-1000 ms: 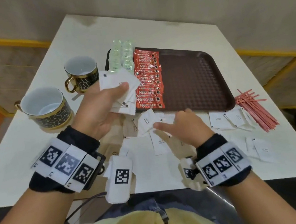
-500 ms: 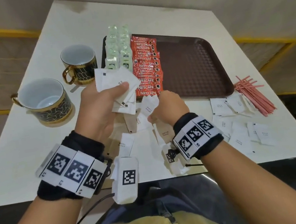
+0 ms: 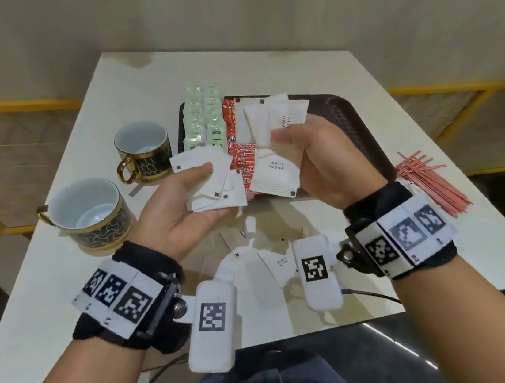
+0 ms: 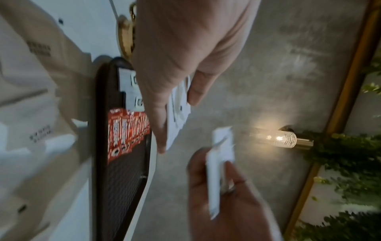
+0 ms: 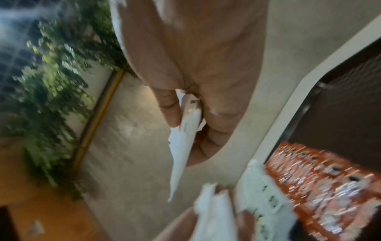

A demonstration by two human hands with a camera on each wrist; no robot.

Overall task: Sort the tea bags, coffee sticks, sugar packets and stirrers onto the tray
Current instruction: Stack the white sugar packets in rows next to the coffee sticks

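Readable print: sugar and coffee wording only.
I can read "WHITE SUGAR" on the white sugar packets [image 3: 275,165] my right hand [image 3: 330,161] grips, and again on a packet lying on the table [image 3: 281,262]. The red coffee sticks [image 3: 245,157] on the tray [image 3: 362,132] show parts of "NESCAFE". My wristbands carry square coded markers [image 3: 314,268], no words.

This looks like a café or hotel lounge. A white table [image 3: 277,69] stands against a plain grey plaster wall [image 3: 220,9], with yellow-framed panels [image 3: 13,139] to either side. A glass wall lamp [image 4: 276,138] glows on a brass mount, and green foliage [image 4: 340,154] hangs beside it. On the table a brown serving tray [image 3: 356,132] holds rows of branded coffee sticks [image 3: 245,157] and tea bags [image 3: 206,117], near two gold-trimmed cups [image 3: 143,151].
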